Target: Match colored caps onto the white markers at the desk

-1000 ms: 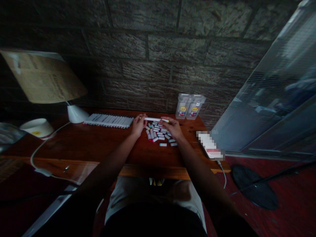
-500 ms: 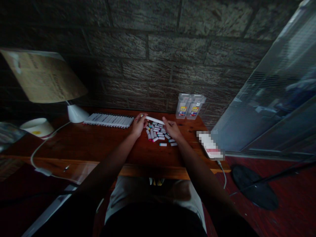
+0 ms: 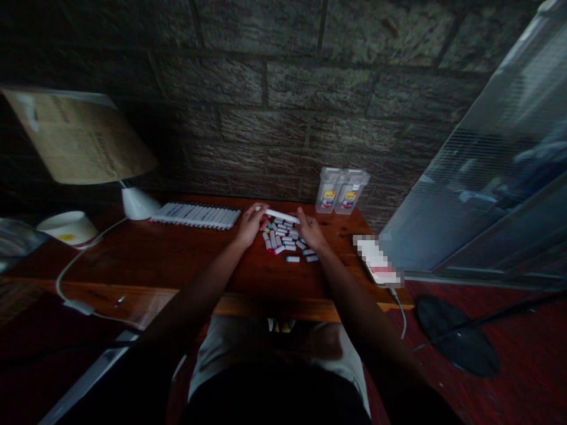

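Note:
A white marker (image 3: 278,215) is held up lengthwise between my two hands, slightly tilted with its right end lower. My left hand (image 3: 251,226) has its fingers closed around the left end. The right end is pinched in my right hand (image 3: 310,231), thumb up. Below and in front of the marker lies a loose pile of short white marker caps (image 3: 278,241) with coloured ends, pink and teal among them; my hands hide part of it. To the left of my left hand, a row of white markers (image 3: 197,216) lies side by side on the wooden table (image 3: 177,260).
Two clear plastic cases (image 3: 341,192) stand against the brick wall at the back right. A phone (image 3: 378,262) with a cable lies near the right edge. On the left are a lamp (image 3: 137,203), its cord and a white cup (image 3: 66,227).
The marker and my right hand have shifted slightly to the right. My left hand keeps hold of the left end; the caps and the row of markers look unchanged.

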Demonstrator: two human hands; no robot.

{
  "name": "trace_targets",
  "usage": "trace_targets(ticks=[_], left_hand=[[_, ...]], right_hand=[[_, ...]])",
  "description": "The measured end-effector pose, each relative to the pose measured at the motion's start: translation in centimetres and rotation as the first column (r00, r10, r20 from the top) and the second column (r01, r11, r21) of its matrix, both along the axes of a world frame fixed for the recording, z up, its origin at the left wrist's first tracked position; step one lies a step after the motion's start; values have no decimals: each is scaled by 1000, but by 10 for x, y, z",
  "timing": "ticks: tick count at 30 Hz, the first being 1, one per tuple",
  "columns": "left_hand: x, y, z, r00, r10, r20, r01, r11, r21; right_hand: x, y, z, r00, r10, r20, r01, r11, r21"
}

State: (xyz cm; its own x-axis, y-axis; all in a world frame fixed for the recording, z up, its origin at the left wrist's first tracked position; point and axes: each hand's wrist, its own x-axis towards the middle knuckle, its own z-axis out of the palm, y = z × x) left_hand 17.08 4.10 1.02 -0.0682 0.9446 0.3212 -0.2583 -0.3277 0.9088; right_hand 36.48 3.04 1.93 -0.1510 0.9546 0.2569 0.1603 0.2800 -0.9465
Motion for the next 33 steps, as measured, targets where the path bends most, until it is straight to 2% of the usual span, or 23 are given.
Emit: trace_targets(ticks=[4,9,14,18,22,26,33], left_hand=[[1,-3,2,999,-39,-3,39,999,-31],[3,-10,5,996,-65,-66,65,998,-9],[4,-14,7,992,7,-129,-3,999,32],[7,-18,8,980,-9,-198,17,999,41],[11,-24,8,964,-72,-258,88,995,53],[12,-26,6,953,-105,-284,129,989,67],[17,-26,5,943,-69,-325,120,983,138]], right_hand=[[-1,0,0,999,48,0,-48,999,-3],[0,-4,3,995,90,29,-92,994,63],[-2,-8,2,974,225,41,-228,970,88],[-5,-8,0,969,244,44,-247,961,123],[-3,-10,1,970,211,120,-230,956,182],[1,-10,0,974,89,210,-135,966,219],[-5,-12,1,968,-62,242,18,983,182]])
